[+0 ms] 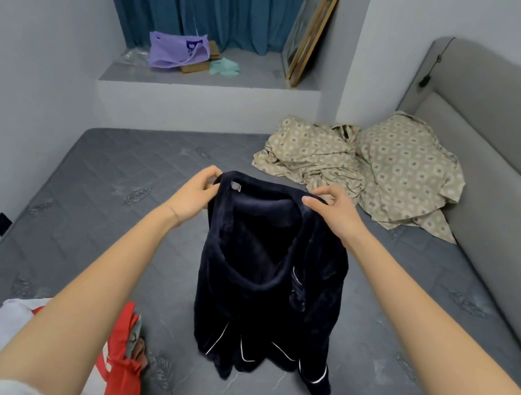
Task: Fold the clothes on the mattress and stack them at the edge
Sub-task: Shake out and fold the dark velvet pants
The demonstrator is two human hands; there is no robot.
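A dark navy fleece top [268, 282] with white piping hangs upright over the grey quilted mattress [118, 207]. My left hand [195, 194] pinches its left shoulder near the collar. My right hand [333, 210] pinches the right shoulder. The hem brushes the mattress near its front edge. A pile of mixed clothes [116, 356], red, white, blue and black, lies at the lower left beneath my left forearm, which hides part of it.
Crumpled beige patterned bedding [372, 168] lies at the far right against the grey padded headboard [512, 144]. A window ledge [209, 84] beyond the mattress holds a purple bag [177, 50] and leaning picture frames [311, 28]. White walls close the left side.
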